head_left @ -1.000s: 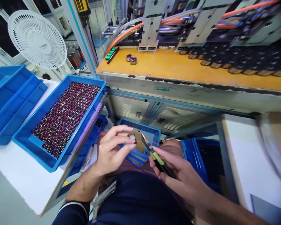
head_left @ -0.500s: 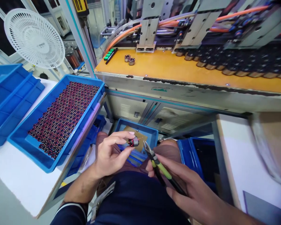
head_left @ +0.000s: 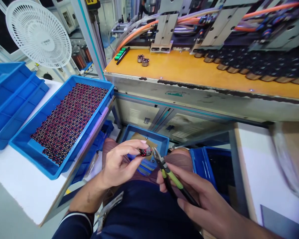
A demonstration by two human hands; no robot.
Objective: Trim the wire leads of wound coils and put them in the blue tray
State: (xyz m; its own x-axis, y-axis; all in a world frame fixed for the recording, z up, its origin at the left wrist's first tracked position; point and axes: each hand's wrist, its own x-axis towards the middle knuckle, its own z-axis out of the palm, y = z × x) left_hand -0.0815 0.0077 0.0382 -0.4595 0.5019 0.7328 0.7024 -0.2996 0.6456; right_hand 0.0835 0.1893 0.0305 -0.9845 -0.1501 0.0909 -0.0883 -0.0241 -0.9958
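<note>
Wound core (head_left: 146, 151) first: we hold it up in front of us in the left hand (head_left: 118, 162), that grip narrow, thumb below and fingertips above, closed on the piece. Our right hand (head_left: 198, 189) has its grip wrapped around the handles of the cutters (head_left: 175, 181); their blades stand a little apart, tips just beside the core, with no contact that we can make out.

As for progress, the red and black windings are on this core, and it has not been set down. We cannot tell whether any wire end on it has been cut or is left to cut; the spot is too small.

Just beyond, down by our knees, a blue tray (head_left: 149, 130) holds a brown sheet (head_left: 151, 144) and a few small parts. To our left, on a white tabletop (head_left: 12, 186), a blue bin (head_left: 27, 142) carries a great many small wound pieces (head_left: 72, 122) packed side by side, though how finished those are we can't judge.

Farther off, on the yellow tabletop (head_left: 179, 66), two loose cores (head_left: 143, 60) sit together near a black pen (head_left: 123, 55), and rows of dark-topped cylinders (head_left: 264, 64) crowd the right side.
</note>
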